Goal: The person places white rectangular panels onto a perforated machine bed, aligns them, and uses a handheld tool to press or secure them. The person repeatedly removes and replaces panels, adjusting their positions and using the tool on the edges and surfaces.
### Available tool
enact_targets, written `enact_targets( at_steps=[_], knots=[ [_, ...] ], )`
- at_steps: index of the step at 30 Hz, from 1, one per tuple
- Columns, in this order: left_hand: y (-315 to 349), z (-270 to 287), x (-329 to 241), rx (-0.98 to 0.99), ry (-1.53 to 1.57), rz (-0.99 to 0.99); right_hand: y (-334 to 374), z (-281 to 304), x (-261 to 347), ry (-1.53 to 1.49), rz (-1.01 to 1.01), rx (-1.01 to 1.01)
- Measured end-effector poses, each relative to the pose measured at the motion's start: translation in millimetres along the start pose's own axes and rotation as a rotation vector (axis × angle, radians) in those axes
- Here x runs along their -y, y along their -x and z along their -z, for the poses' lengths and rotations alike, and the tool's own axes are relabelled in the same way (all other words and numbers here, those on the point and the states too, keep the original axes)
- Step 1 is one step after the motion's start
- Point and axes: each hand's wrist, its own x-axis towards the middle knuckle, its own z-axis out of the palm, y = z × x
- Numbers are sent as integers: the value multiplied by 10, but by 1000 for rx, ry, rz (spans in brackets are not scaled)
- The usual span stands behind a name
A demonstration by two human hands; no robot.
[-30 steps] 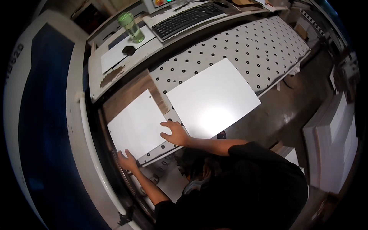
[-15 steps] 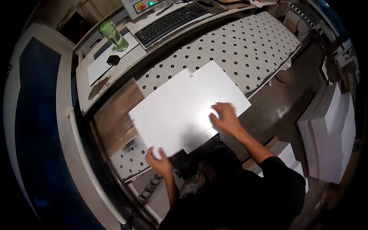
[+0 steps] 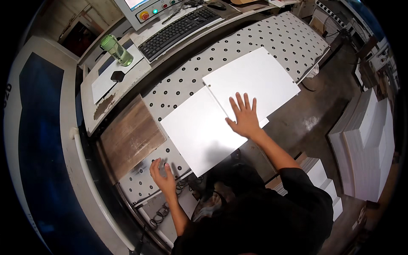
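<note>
In the head view, looking down, a person in a dark short-sleeved top stood over a long pale table (image 3: 280,36) dotted with black rings. Two white panels lay on it: the upper panel (image 3: 259,68), with small holes near its edges, overlapped the right part of the lower panel (image 3: 187,123), whose near corner jutted over the table's front edge. The right hand (image 3: 245,115) was palm down, fingers spread, on the upper panel near its left edge; how firmly it pressed, one could not tell. The left hand (image 3: 162,175), well apart from the right, held nothing; its thumb and fingers stood parted above the table's front edge, left of the lower panel. Farther left lay a brown wooden board (image 3: 132,138). On a ledge behind were a green bottle (image 3: 117,50), a small black object (image 3: 117,76) and a black keyboard (image 3: 178,32), with a button panel (image 3: 159,12) beyond. A tall stack of white sheets (image 3: 365,144) stood at the right.
</note>
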Motion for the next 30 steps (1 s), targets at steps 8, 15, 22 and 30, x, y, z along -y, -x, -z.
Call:
enact_targets(
  at_steps=[8,15,22,30],
  knots=[
    [165,-10,187,-6,-89,9,-440,170,-1049,-6,-99,-11],
    [173,159,1128,-118,-417,169,-456,-28,-1631,-1,-58,-68],
    [-204,196,1771,-126,-504,521,-547,-28,-1560,14,34,-58],
    [-679,163,1583,-77,-440,571,-531,-144,-1956,-21,129,5]
  ],
)
